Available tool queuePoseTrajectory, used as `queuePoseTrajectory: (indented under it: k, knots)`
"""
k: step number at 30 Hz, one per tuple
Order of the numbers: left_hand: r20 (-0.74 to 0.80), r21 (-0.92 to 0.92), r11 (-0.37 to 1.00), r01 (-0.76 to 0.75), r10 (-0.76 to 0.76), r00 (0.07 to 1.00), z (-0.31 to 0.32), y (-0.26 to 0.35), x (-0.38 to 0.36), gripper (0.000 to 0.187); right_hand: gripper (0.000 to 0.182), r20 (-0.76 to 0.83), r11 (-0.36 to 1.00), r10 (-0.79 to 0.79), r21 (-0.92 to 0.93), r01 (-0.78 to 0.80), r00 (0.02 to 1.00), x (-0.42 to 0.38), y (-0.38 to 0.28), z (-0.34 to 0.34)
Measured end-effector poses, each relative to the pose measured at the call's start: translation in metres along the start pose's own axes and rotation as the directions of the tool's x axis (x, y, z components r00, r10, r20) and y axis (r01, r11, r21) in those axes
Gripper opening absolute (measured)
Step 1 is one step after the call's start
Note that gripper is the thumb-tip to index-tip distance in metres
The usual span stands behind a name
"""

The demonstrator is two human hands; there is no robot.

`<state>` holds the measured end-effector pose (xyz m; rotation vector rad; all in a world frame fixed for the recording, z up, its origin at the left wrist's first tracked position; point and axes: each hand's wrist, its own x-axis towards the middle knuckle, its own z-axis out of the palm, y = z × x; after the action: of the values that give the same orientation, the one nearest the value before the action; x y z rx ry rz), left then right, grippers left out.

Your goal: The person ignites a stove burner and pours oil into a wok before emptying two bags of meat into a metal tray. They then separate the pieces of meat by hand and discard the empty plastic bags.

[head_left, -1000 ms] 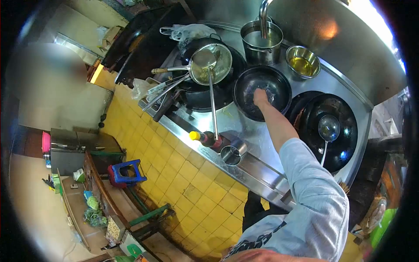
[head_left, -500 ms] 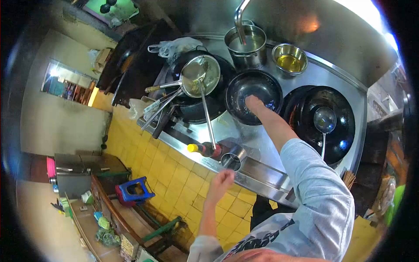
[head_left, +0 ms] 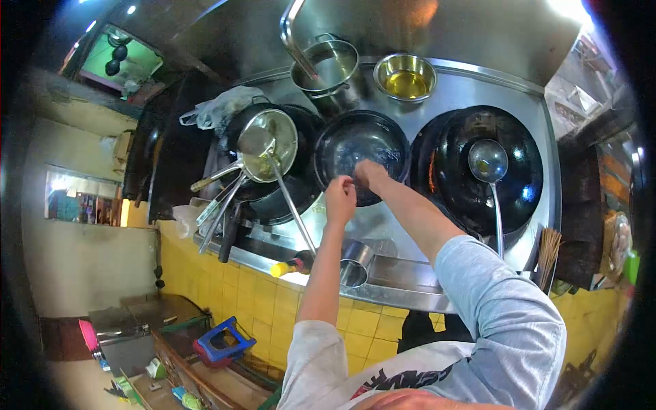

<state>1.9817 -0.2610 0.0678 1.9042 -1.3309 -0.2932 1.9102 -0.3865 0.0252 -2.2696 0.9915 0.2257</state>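
A round black pan (head_left: 355, 140) with a wet, shiny inside sits in the middle of the steel stove top. My right hand (head_left: 370, 175) is down inside it near the bottom, fingers curled and pointing downward. At the pan's near left rim is my left hand (head_left: 339, 198), closed, with thumb and fingers drawn together. What either hand holds is hidden by the fingers. Below the left forearm lie a dark bottle with a yellow cap (head_left: 279, 270) and an upright steel cup (head_left: 355, 263).
Strainers (head_left: 268, 147) and a long-handled ladle rest over a wok on the left. To the right, another ladle (head_left: 488, 161) lies on a large black wok (head_left: 519, 198). A steel pot (head_left: 326, 68) under a tap and a bowl of yellow oil (head_left: 408, 78) stand behind.
My left hand has moved from beside the steel cup up to the pan's rim. My right hand stays inside the pan. The view has shifted and turned slightly.
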Motion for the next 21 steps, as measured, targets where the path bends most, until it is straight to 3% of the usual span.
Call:
queuePoseTrajectory:
  k: [1,2,3,4,5,8,9,10,11,12,13,14,15,16,17,18,20,21]
  knots:
    - [0.026,0.087,0.994,-0.066,0.064,0.998,0.005,-0.01,0.007,0.021,0.021,-0.053,1.0,0.009,0.021,-0.007,0.999,-0.003,0.0,0.001]
    - [0.058,0.14,0.99,-0.03,0.022,0.998,0.007,-0.011,0.011,0.024,0.02,-0.11,0.999,0.018,0.04,-0.014,0.994,-0.003,0.004,0.004]
    - [0.074,0.171,0.983,-0.059,0.047,0.996,0.011,-0.015,0.015,0.024,0.018,-0.072,0.996,-0.075,0.037,0.078,0.995,-0.001,0.008,0.005]
    - [0.084,0.2,0.976,-0.089,0.074,0.994,0.017,-0.022,0.02,0.024,0.018,-0.076,0.998,-0.06,0.025,0.062,0.995,0.004,0.011,0.007]
    - [0.084,0.179,0.979,-0.094,0.08,0.993,0.02,-0.026,0.024,0.024,0.017,-0.166,0.995,-0.096,-0.008,0.096,0.982,0.004,0.01,0.009]
    - [0.412,0.294,0.956,-0.004,-0.123,0.903,0.046,-0.057,0.035,0.022,0.015,-0.301,0.991,-0.113,-0.102,0.086,0.947,-0.045,-0.008,-0.033]
    - [0.466,0.288,0.957,-0.025,-0.117,0.877,0.055,-0.068,0.036,0.019,0.014,-0.311,0.989,-0.15,-0.038,0.146,0.939,-0.044,0.002,-0.022]
    - [0.622,0.495,0.862,-0.109,-0.264,0.737,0.076,-0.09,0.05,0.016,0.015,-0.32,0.978,-0.186,0.032,0.206,0.929,-0.045,0.013,-0.008]
    - [0.622,0.56,0.82,-0.114,-0.327,0.711,0.07,-0.064,0.056,0.017,0.019,-0.38,0.969,-0.179,0.093,0.231,0.907,-0.071,0.006,-0.017]
    - [0.512,0.478,0.879,0.003,-0.281,0.812,0.081,-0.076,0.055,0.019,0.024,-0.443,0.954,-0.166,0.154,0.257,0.881,-0.108,-0.007,-0.034]
    - [0.517,0.509,0.858,0.076,-0.374,0.77,0.082,-0.069,0.06,0.021,0.028,-0.47,0.95,-0.118,0.203,0.237,0.875,-0.143,-0.014,-0.045]
    - [0.529,0.551,0.834,-0.009,-0.341,0.777,0.093,-0.075,0.06,0.024,0.032,-0.498,0.942,-0.067,0.252,0.219,0.864,-0.173,-0.015,-0.051]
    - [0.373,0.513,0.836,0.192,-0.419,0.828,0.093,-0.066,0.055,0.028,0.029,-0.507,0.956,-0.062,0.218,0.198,0.86,-0.2,-0.006,-0.051]
    - [0.35,0.483,0.837,0.257,-0.453,0.82,0.085,-0.045,0.055,0.03,0.027,-0.512,0.967,-0.056,0.187,0.174,0.857,-0.229,0.005,-0.05]
    - [0.367,0.452,0.86,0.235,-0.42,0.83,0.092,-0.058,0.056,0.032,0.022,-0.521,0.963,-0.006,0.225,0.145,0.853,-0.26,0.012,-0.056]
    - [0.39,0.462,0.887,-0.002,-0.201,0.899,0.099,-0.072,0.055,0.031,0.018,-0.532,0.956,0.04,0.266,0.122,0.846,-0.29,0.02,-0.059]
    - [0.326,0.472,0.879,0.064,-0.242,0.914,0.089,-0.057,0.056,0.029,0.008,-0.738,0.963,0.053,0.215,0.16,0.673,-0.336,0.05,-0.04]
    - [0.332,0.465,0.885,0.038,-0.214,0.919,0.086,-0.054,0.057,0.029,0.007,-0.723,0.967,0.15,0.25,0.054,0.674,-0.363,0.061,-0.039]
